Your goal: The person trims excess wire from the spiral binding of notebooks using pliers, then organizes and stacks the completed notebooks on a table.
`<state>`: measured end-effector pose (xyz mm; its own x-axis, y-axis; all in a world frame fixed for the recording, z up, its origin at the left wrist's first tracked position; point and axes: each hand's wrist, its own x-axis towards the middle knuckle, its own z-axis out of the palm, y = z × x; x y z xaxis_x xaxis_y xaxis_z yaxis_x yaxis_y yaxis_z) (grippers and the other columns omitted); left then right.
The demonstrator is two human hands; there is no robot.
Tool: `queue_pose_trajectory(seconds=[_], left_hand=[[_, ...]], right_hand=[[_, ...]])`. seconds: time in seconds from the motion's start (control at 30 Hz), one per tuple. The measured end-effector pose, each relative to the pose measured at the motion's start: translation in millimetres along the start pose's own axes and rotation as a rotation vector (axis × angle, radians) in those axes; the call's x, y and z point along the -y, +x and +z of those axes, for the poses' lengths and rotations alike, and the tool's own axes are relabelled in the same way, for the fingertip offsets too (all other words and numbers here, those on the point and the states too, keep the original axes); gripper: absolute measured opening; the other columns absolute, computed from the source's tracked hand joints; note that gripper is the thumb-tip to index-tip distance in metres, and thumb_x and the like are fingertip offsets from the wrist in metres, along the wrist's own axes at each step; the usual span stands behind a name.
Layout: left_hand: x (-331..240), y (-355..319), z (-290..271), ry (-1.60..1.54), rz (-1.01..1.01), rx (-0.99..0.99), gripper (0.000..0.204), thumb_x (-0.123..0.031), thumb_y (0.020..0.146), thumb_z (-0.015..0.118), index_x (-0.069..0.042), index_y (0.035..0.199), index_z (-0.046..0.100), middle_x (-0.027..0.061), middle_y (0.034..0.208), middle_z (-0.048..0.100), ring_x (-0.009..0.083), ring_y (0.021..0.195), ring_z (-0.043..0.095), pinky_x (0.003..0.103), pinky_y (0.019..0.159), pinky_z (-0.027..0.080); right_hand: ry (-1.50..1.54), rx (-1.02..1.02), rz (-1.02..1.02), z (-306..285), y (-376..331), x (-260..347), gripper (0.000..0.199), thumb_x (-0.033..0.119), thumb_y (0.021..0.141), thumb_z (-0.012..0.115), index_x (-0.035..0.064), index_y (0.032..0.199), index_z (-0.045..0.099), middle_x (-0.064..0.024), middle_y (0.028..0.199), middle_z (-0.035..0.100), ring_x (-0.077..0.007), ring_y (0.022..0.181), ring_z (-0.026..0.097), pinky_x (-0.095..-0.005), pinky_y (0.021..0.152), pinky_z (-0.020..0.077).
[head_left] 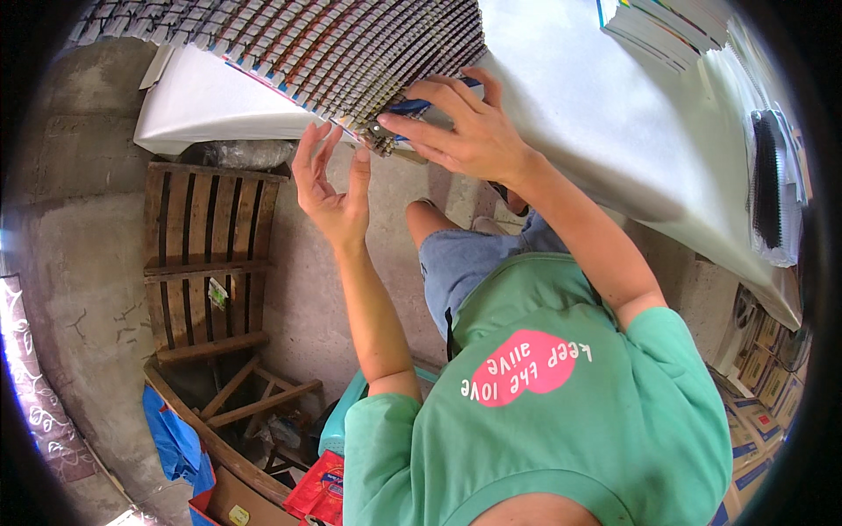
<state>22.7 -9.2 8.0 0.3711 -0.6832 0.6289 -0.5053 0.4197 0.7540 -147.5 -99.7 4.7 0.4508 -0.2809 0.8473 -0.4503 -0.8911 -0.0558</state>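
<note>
A tall stack of spiral-bound books (298, 53), with rows of dark coils along their spines, lies at the far left edge of the white-covered table. My right hand (478, 131) is closed round blue-handled pliers (410, 107). Their metal jaws touch the near corner of the stack, by the coil ends; whether they grip a coil is too small to tell. Just left of that corner my left hand (335, 193) is raised, its fingers apart and curved, with nothing visible in them. Its fingertips are close to the stack's lower edge.
White cloth (561, 114) covers the table. Paper stacks (667, 35) stand at the far right, near black binding coils (768, 175). A slatted wooden frame (210, 254) leans at the left above a red packet (320, 489) and blue bag (175, 434). Cartons (763, 394) lie lower right.
</note>
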Motion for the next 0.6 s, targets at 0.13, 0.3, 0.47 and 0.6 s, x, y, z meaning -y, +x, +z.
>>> queue_pose_trajectory(seconds=[0.13,0.3,0.47,0.6], left_hand=[[-4,1,5,-0.017,-0.038,-0.052,0.058,-0.004,0.078,0.072,0.000,0.128,0.044,0.0150,0.120,0.053,0.0264,0.109,0.056,0.036,0.094,0.046],[-3,3,12,0.064,-0.065,-0.112,0.058,-0.003,0.074,0.075,0.001,0.126,0.047,0.0152,0.115,0.056,0.0242,0.104,0.059,0.035,0.092,0.046],[-3,1,12,0.044,-0.090,-0.111,0.057,-0.002,0.075,0.074,-0.002,0.126,0.047,0.0122,0.115,0.057,0.0220,0.103,0.058,0.035,0.092,0.046],[1,1,10,0.082,-0.059,-0.059,0.059,-0.002,0.075,0.075,-0.004,0.127,0.046,0.0108,0.116,0.056,0.0204,0.105,0.056,0.034,0.092,0.044]], right_hand=[[0.039,0.000,0.030,-1,1,-1,0.039,0.028,0.071,0.071,0.0351,0.108,0.063,0.0051,0.108,0.052,-0.0110,0.101,0.052,-0.0443,0.096,0.0296],[-0.010,-0.006,0.027,0,0,2,0.039,0.029,0.070,0.072,0.0337,0.108,0.063,0.0051,0.107,0.052,-0.0108,0.100,0.051,-0.0431,0.093,0.0307],[0.097,0.090,0.117,-2,-3,10,0.045,0.030,0.071,0.072,0.0304,0.114,0.061,0.0028,0.106,0.053,-0.0137,0.096,0.052,-0.0390,0.086,0.0351],[0.239,0.216,0.333,-7,-4,30,0.035,0.029,0.077,0.068,0.0251,0.111,0.061,-0.0008,0.106,0.052,-0.0163,0.084,0.056,-0.0368,0.069,0.0420]])
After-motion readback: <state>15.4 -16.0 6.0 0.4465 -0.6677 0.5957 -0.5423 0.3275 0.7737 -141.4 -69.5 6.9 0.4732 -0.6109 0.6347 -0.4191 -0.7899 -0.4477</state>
